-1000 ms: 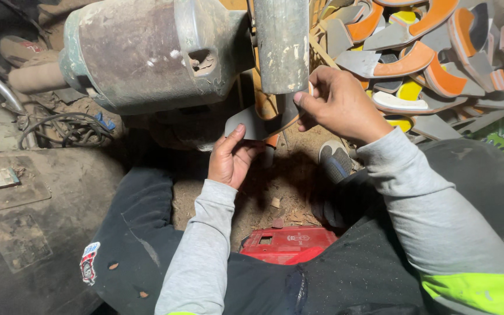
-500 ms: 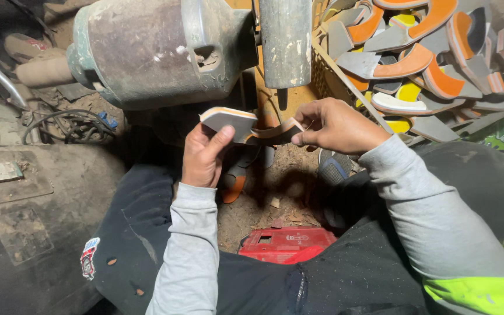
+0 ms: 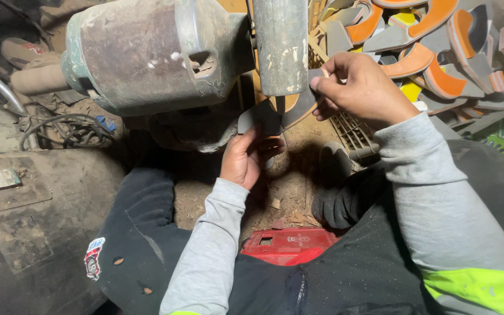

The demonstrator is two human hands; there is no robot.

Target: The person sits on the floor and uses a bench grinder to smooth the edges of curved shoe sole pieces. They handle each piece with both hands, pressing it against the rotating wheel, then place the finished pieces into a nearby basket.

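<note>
A flat grey shoe sole [image 3: 275, 114] with an orange edge is pressed up against the underside of a dusty grey grinding drum [image 3: 280, 44]. My left hand [image 3: 247, 156] holds the sole's near end from below. My right hand [image 3: 360, 87] pinches its far end beside the drum. The drum sits on the shaft of a worn green-grey motor housing [image 3: 147, 52] to the left. The sole's middle is hidden behind the drum.
A heap of several grey-and-orange soles [image 3: 433, 52] fills the upper right. A red plastic box [image 3: 290, 245] lies between my legs. Black cables [image 3: 65, 131] and a dark machine body [image 3: 24, 233] sit at left. A yellow crate edge [image 3: 351, 131] lies under my right wrist.
The sole had been lowered and turned flat in my left hand; now both hands have raised it back against the drum.
</note>
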